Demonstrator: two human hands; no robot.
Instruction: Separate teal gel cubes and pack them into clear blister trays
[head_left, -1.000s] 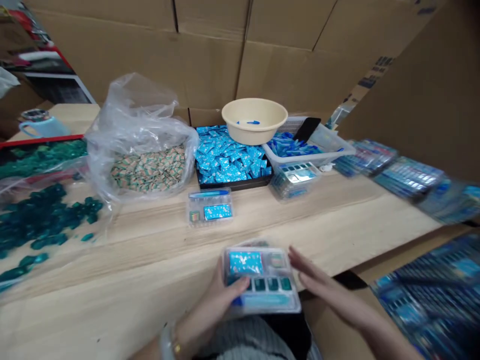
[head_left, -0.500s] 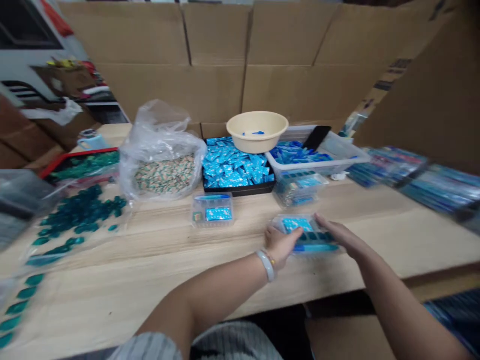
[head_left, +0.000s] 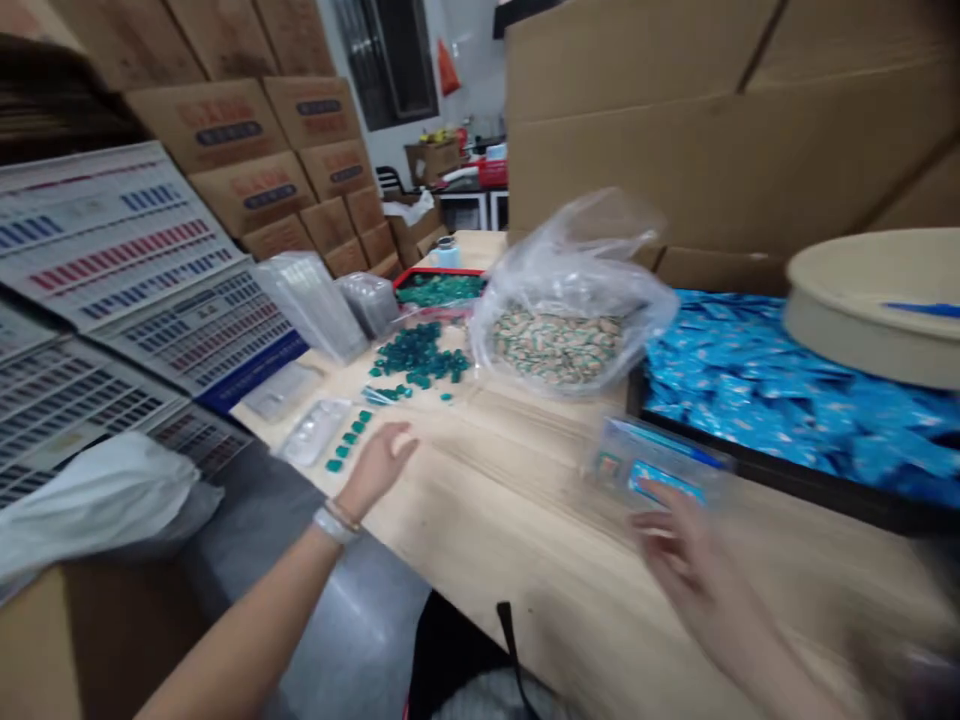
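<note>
My left hand (head_left: 381,465) lies open on the wooden table (head_left: 480,500), its fingertips just right of a short row of small dark green squares (head_left: 346,442). An empty clear plastic insert (head_left: 311,432) rests beyond that row. My right hand (head_left: 690,560) is motion-blurred, with its fingers apart. They reach the near edge of a clear plastic box (head_left: 658,465) holding a blue packet, and I cannot tell whether they touch it. Neither hand holds anything.
A loose heap of dark green pieces (head_left: 420,355) lies near a plastic bag of small packets (head_left: 559,345). Farther right are a black tray of blue sachets (head_left: 780,400) and a beige basin (head_left: 877,310). Stacked clear trays (head_left: 311,305) and printed sheets (head_left: 127,240) stand left.
My view has swung far to the left. Both hands have let go of the clear box they held, which is out of view, and my left hand has moved away leftward.
</note>
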